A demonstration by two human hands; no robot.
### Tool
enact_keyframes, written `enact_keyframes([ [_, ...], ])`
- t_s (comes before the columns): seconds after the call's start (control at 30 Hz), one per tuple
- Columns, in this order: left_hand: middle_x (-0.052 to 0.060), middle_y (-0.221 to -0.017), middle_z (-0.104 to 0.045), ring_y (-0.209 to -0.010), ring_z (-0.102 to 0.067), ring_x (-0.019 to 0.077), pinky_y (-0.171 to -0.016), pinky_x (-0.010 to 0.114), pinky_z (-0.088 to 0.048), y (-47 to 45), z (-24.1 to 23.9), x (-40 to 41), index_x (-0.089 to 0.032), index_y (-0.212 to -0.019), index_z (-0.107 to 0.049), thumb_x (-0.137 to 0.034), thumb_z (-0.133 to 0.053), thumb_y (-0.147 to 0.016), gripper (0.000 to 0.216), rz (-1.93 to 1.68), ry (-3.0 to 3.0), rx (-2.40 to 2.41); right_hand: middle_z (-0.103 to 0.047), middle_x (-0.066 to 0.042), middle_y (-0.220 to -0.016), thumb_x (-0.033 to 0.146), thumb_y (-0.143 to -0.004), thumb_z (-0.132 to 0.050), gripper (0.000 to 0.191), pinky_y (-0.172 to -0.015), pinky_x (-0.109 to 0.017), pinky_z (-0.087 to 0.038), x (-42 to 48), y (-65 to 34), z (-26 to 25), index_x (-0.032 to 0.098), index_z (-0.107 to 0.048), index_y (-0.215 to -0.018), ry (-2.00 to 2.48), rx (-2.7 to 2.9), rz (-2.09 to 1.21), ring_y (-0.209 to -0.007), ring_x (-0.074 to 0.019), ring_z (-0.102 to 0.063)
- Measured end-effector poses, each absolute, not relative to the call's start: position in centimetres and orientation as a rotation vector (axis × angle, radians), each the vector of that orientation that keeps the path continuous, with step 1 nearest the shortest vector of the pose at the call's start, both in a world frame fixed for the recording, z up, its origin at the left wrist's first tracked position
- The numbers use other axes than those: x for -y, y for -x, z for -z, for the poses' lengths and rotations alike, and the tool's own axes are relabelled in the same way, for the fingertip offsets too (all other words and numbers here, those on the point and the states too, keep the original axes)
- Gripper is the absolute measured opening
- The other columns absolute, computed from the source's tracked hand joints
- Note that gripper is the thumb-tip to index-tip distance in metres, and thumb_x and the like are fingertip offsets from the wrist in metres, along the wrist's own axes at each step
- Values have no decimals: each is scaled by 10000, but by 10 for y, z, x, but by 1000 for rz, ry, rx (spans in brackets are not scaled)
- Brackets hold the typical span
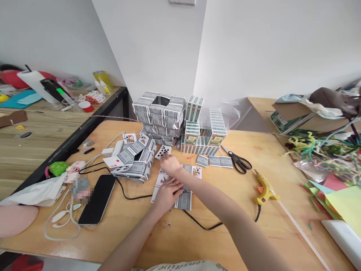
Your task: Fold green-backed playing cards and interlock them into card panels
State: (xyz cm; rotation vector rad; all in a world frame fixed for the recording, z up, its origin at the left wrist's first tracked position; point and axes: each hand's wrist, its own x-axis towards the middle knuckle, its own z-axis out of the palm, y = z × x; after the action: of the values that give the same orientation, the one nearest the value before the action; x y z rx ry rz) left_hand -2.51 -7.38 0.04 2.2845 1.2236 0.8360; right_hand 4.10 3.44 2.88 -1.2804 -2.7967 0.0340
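Note:
My right hand [170, 165] reaches across above my left, its fingers closed on a black-suited playing card [163, 150]. My left hand [167, 194] lies on a group of playing cards [184, 202], some face down with grey patterned backs, others face up; its fingers are stretched out over them. Both hands partly hide these cards. Left of them sits a low ring-like piece built of folded cards [145, 165], with several loose cards across it. Behind stands a taller stacked structure of cards [159, 113], hollow at the top.
Green card boxes [203, 139] are stacked at the back. To the right lie black-handled scissors [239, 162] and a yellow glue gun [265, 190]. A phone [97, 199], white cables and a black cord lie left. Coloured paper [338, 199] and pipe cleaners pile up far right.

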Motion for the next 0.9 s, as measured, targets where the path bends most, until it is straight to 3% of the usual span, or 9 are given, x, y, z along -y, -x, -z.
enact_keyframes([
  [0.27,34,-1125,-633,-1114,-528,212,-957,435,-430,25,-1,75,-237,-1056,-630,-255,-523,-830,251,-791,-2297,-1253,-626,-143,-1025,109,-851,-416,225,-763,-303,-474,-26,-65,-31,111,-637,-895,1193,2774,-116,-1025,-225,-527],
  [0.4,41,-1154,-616,-1163,-493,224,-973,470,-413,25,3,75,-231,-1057,-628,-292,-516,-834,257,-784,-2329,-1272,-600,-69,-1118,200,-866,-453,234,-844,-300,-445,-18,-94,-48,208,-686,-878,1282,2241,-320,-1091,-200,-494],
  [0.5,35,-1186,-596,-1174,-485,214,-979,463,-412,25,4,75,-236,-1071,-616,-294,-503,-843,261,-782,-2340,-1265,-636,-64,-855,345,-826,-517,247,-716,-282,-481,1,-134,-58,197,-706,-885,1359,1673,-522,-813,-176,-590],
  [0.6,46,-1203,-583,-1173,-485,218,-982,455,-415,24,2,75,-223,-1068,-616,-289,-498,-843,263,-790,-2347,-1323,-575,-12,-549,453,-782,-538,355,-555,-274,-495,33,-177,-55,153,-697,-885,1434,1287,-897,-544,-148,-571],
  [0.73,67,-1214,-574,-1186,-466,245,-986,473,-403,18,-1,76,-199,-1073,-612,-284,-477,-846,278,-772,-2375,-1451,-664,-78,-738,536,-706,-592,442,-641,-343,-554,78,-212,-32,125,-651,-856,1385,914,-1222,-722,-217,-641],
  [0.9,72,-1320,-474,-1256,-371,273,-1018,503,-344,9,-7,77,-212,-1169,-548,-304,-444,-855,343,-688,-2404,-1512,-645,-47,-791,511,-602,-697,425,-536,-308,-559,109,-216,-13,169,-587,-830,1451,812,-1277,-652,-182,-622],
])
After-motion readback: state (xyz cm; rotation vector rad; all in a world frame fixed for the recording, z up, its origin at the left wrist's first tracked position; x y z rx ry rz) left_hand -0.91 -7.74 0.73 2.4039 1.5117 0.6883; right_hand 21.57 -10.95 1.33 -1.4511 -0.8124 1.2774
